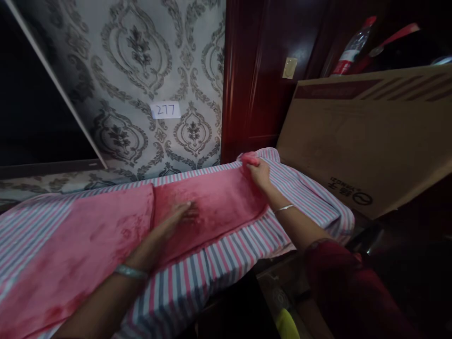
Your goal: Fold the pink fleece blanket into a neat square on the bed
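A pink plush cloth [222, 193] lies lengthwise over a striped cloth [229, 249], with a fold or overlapping edge across its middle. My left hand [181, 214] rests on the plush just right of that fold. Its fingers are stretched out, slightly blurred, and hold nothing. At the far right end, my right hand [259, 173] pinches a bunched corner of the pink cloth, lifted a little above the striped cloth. The tips of the right fingers are partly hidden by the plush.
A large cardboard box [367, 136] stands to the right, with a red-capped bottle [353, 47] behind it. At the left is a dark screen [38, 108]. Patterned wallpaper bears a paper label [165, 110] reading 277. Something yellow [286, 325] shows below the front edge.
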Motion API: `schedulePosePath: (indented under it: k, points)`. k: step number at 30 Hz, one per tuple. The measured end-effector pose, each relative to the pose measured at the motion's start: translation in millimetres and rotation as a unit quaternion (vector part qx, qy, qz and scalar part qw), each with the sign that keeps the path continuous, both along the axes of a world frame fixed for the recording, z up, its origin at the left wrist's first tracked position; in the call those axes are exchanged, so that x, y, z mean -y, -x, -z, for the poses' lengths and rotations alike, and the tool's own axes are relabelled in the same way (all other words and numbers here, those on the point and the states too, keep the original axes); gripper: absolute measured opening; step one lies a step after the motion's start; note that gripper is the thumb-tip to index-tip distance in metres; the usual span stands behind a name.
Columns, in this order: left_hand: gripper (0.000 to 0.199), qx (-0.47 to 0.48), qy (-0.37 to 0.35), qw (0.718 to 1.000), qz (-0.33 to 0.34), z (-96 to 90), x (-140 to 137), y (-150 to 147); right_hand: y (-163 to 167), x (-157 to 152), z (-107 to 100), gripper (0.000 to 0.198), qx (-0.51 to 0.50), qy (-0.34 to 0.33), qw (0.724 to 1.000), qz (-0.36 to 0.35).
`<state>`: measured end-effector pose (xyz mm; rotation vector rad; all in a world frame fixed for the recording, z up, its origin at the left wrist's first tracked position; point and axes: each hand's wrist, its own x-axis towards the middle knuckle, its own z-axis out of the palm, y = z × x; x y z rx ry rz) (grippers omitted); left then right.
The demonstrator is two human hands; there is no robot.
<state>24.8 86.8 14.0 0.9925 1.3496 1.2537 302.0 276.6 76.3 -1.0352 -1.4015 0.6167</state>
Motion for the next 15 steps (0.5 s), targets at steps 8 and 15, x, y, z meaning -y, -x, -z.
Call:
schedulePosePath:
  k: [8, 15]
  points:
    - [0.021, 0.254, 0.069, 0.958, -0.115, -12.7, -40, 22, 89, 122, 56, 0.019, 0.233, -0.110, 0.935, -0.243]
    - [0.032, 0.186, 0.032, 0.968, -0.165, 10.4, -66, 19, 79, 148, 124, 0.041, 0.249, -0.173, 0.922, -0.243]
